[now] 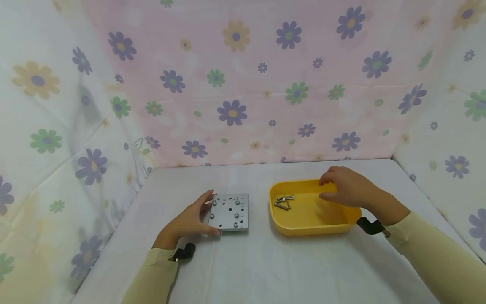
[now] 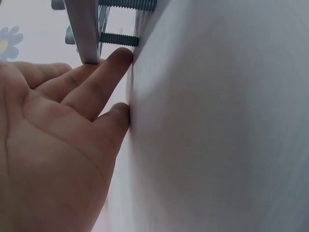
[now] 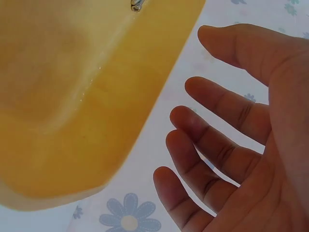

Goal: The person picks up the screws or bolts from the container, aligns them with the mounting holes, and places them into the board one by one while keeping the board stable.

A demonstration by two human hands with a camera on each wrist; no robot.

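A square silver metal plate [image 1: 229,212] with drilled holes carries several socket-head bolts; in the left wrist view, threaded bolt shanks [image 2: 126,5] stick out beneath it toward the table. My left hand [image 1: 193,218] holds the plate along its left side, thumb at the near corner and a finger at the far corner. Over the right part of a yellow tray [image 1: 281,228] hovers my right hand [image 1: 351,190], fingers spread and loosely bent with nothing between them. Several loose bolts [image 1: 282,202] lie in the tray's left end.
A white cloth covers the table [image 1: 258,270]. Flower-printed curtain [image 1: 262,105] stands behind the table and at both sides. Each wrist wears a small black camera [image 1: 184,252].
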